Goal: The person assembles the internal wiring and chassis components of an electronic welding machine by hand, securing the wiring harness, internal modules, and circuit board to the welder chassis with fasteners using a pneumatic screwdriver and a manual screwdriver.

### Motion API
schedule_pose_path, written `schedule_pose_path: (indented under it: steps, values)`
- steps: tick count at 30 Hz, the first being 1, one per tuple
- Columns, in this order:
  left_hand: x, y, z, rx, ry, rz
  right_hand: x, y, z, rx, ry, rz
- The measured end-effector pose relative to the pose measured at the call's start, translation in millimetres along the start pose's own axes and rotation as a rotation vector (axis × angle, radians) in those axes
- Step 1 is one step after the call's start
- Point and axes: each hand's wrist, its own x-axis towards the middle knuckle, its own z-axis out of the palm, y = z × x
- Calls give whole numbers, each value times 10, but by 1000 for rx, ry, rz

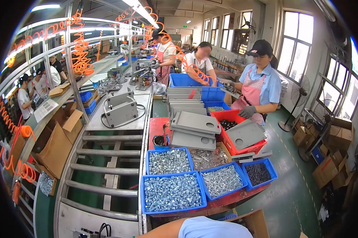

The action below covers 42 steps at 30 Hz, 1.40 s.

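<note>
A bare forearm (163,231) crosses the lower edge; both hands are out of view, so I cannot tell their grip. Just beyond, a blue bin (175,210) of metal fasteners (171,192) stands on the red desk (157,126), before grey panels (193,122).

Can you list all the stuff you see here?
blue bins: four in front, blue, red table
silver bits: many, silver, three front bins
dark bits: many, dark, rightmost front bin
red bin: one, red, table
panels: several, grey, table
rollers: several, grey, left
metal casings: some, grey, left bench
coiled hoses: several, orange, upper left
cardboard boxes: several, brown, both sides
fans: several, dark, right side
windows: several, bright, right
workers: several, mixed clothes, benches
own arm: one, blue sleeve, bottom edge
own hands: none visible
</note>
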Motion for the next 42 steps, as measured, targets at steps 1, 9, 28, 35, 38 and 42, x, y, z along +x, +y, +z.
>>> schedule_pose_path:
  steps: [1, 9, 28, 35, 38, 42]
  values:
    - [-30, 191, 19, 67, -6, 27, 12, -19, 6, -1, -20, 6]
    - [710, -479, -307, 51, -254, 1689, 131, -162, 149, 11, -54, -28]
    - [-174, 297, -357, -1134, -272, -504, 45, -192, -72, 1004, 28, 448]
    - [-227, -311, -144, -330, -1, -200, -109, -33, 138, 769, -100, 359]
    - [-290, -300, -120, -26, 122, -12, -122, -6, 63, 706, -111, 294]
    - [-395, 161, -121, -320, 200, -165, -195, 20, -88, 950, -145, 483]
